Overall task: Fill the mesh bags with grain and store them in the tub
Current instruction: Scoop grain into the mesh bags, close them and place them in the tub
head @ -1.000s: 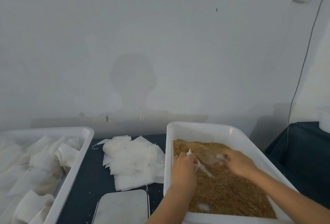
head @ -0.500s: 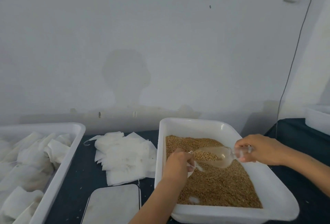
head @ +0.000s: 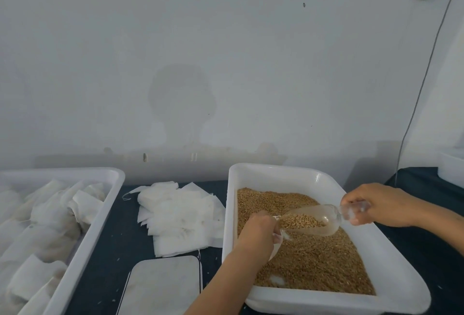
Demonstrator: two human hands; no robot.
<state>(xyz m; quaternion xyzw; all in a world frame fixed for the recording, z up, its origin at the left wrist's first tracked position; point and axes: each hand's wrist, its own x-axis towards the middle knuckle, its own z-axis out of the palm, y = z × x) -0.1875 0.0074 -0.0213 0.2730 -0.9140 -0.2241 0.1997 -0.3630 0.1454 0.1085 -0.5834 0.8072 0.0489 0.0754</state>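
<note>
Dark, perhaps cloth-covered table, grey wall.

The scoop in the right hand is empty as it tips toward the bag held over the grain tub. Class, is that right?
No. The head view shows the scoop in the right hand loaded with grain, tipping toward the bag held over the grain tub.

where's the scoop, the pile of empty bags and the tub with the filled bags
scoop (head: pixel 311 221), head view, on the clear bowl holding grain
pile of empty bags (head: pixel 180 214), head view, on the middle of the white stack
tub with the filled bags (head: pixel 100 219), head view, on its right rim
</note>
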